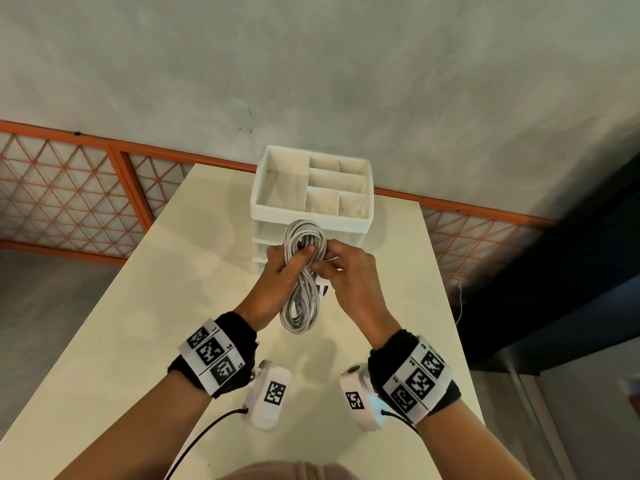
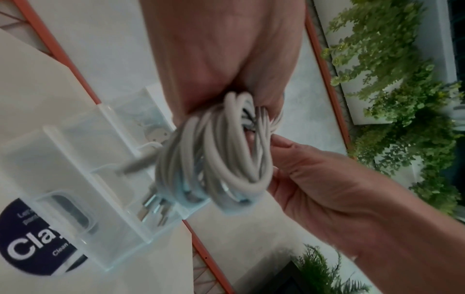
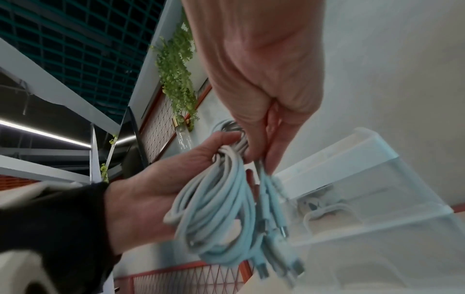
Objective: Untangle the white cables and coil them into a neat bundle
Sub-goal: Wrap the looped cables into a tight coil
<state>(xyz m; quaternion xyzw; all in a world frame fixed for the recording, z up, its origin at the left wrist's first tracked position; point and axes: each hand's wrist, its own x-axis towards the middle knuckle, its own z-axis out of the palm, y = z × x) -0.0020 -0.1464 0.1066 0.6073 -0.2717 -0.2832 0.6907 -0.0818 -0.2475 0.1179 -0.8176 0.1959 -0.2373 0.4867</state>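
Both hands are holding the white cables (image 1: pixel 302 271) in the air above the pale counter (image 1: pixel 138 323), just in front of a white drawer organizer (image 1: pixel 311 216) that is standing near the counter's far edge. The cables are lying wound into an elongated bundle of several loops, with one rounded end rising above the fingers and the other hanging down toward the wrists.

The left hand (image 1: pixel 277 282) is gripping the bundle across its middle, its fingers curling over the strands. The right hand (image 1: pixel 349 271) is pinching the bundle at the same level from the other side, so that the two hands are meeting around the coil. In the right wrist view, several loose cable ends with plugs (image 3: pixel 281 232) are dangling below the right hand's fingers (image 3: pixel 256 151), beside the main loops (image 3: pixel 214 218). In the left wrist view, the loops (image 2: pixel 214 155) are appearing blurred between the left palm (image 2: pixel 221 59) and the right hand (image 2: pixel 327 189).

Marker bands are wrapping both wrists, each carrying a small white camera unit (image 1: pixel 270 393). The organizer's top tray is showing several open compartments.
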